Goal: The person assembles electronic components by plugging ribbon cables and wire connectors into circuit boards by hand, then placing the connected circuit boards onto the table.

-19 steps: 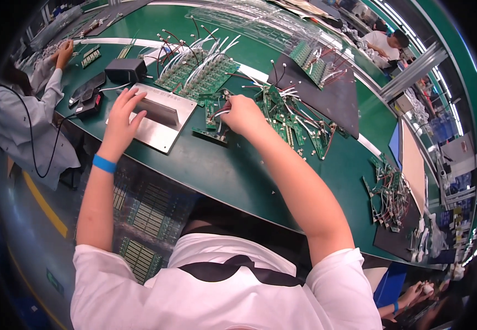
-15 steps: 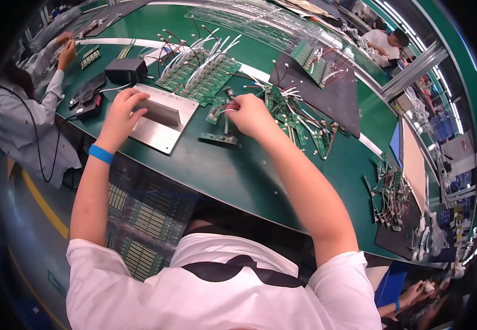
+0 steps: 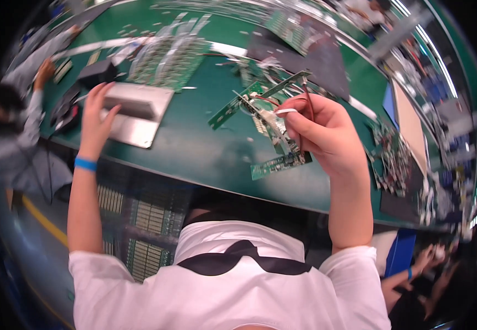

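My right hand [image 3: 329, 132] is raised over the bench, its fingers closed on the wires of a cluster of green circuit boards [image 3: 278, 166]. The narrow boards dangle at different angles, and a white wire [image 3: 287, 111] and dark red wires show at the fingertips. At the left, my left hand [image 3: 92, 118] has its fingers apart over the edge of a silvery metal plate [image 3: 131, 132] with an upright bar [image 3: 135, 106] on it. Whether the fingers touch the plate is hard to see. Motion blurs much of the picture.
Behind the plate stand rows of green boards [image 3: 167, 63] with white wires, beside a black box [image 3: 96, 74]. More wired boards lie on a dark mat [image 3: 326, 66] and in a heap [image 3: 389, 159] at the right. A co-worker's hand [image 3: 45, 71] shows at the far left.
My right hand has lifted the wired boards off the bench and brought them right and nearer. My left hand has spread its fingers and drawn back slightly from the upright bar.
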Available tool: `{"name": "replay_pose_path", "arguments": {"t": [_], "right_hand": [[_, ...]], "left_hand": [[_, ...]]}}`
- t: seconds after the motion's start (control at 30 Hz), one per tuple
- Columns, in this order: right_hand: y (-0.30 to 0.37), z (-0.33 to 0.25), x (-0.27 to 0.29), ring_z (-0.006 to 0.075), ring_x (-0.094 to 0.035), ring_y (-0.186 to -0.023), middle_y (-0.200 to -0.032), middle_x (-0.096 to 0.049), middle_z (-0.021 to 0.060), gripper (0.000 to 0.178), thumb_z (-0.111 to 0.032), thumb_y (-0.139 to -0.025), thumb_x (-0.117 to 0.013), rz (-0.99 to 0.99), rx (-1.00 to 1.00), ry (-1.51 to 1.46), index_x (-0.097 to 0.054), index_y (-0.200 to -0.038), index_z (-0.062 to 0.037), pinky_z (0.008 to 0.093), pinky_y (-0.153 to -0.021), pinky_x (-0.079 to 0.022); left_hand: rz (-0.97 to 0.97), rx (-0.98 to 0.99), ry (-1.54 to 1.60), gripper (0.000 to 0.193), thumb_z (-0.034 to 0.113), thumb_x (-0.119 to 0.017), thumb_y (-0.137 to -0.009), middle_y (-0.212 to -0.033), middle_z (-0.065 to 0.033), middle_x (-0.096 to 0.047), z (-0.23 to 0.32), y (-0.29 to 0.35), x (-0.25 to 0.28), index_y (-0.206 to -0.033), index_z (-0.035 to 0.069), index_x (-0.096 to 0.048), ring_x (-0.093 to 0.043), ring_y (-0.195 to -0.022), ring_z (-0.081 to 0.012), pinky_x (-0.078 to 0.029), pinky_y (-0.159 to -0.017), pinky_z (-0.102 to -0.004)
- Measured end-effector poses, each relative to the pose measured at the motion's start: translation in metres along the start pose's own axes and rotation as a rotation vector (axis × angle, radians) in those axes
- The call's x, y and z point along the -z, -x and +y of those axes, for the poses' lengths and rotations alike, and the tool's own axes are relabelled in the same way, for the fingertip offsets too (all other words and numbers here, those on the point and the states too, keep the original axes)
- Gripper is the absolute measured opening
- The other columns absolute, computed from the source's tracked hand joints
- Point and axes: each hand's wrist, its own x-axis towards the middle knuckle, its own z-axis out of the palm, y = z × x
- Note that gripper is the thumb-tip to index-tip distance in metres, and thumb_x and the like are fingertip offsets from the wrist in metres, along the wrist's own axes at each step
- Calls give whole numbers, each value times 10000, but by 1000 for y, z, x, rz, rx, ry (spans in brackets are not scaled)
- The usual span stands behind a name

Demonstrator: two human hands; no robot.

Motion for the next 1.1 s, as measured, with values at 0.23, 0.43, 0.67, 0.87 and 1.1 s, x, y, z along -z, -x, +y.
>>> {"name": "replay_pose_path", "arguments": {"t": [0.23, 0.43, 0.67, 0.87, 1.1], "right_hand": [[135, -14, 88, 10, -445, -557, -698, -561, -4, 131, -63, -866, -579, 288, 74, -80, -606, -978, -2, 155, -448, -269], [234, 6, 171, 5, -378, -474, -680, -529, -20, 156, -78, -867, -567, 794, 59, 82, -597, -1000, -3, 161, -415, -242], [280, -21, 288, 23, -290, -375, -695, -543, -6, 205, -129, -905, -538, 1039, 127, 110, -586, -1052, 5, 193, -367, -210], [317, -21, 351, 32, -273, -361, -695, -534, -2, 190, -131, -900, -549, 1060, 19, -74, -594, -1024, 6, 205, -362, -211], [314, -5, 451, 49, -255, -334, -578, -479, -14, 130, -126, -870, -594, 1255, 37, -73, -556, -788, -33, 222, -339, -179]], "left_hand": [[206, 76, 84, 351, 23, -566, -869, -1319, -150, -465, 92, 36, -19, -1212, -24, -508, -434, -1228, -277, -309, -1035, -366], [-49, -96, 265, 303, -29, -547, -841, -1346, -192, -420, 186, 49, -46, -1141, -4, -513, -347, -1300, -368, -265, -1058, -447], [-329, -134, 417, 300, -21, -580, -804, -1360, -180, -404, 245, 38, -86, -1100, 16, -552, -294, -1331, -382, -253, -1060, -457], [-331, -82, 337, 301, -5, -574, -812, -1342, -176, -430, 245, 40, -94, -1112, 0, -547, -322, -1318, -373, -275, -1050, -452], [-399, -52, 285, 289, -3, -568, -814, -1331, -165, -445, 251, 38, -101, -1102, -4, -549, -342, -1308, -360, -290, -1045, -435]]}}
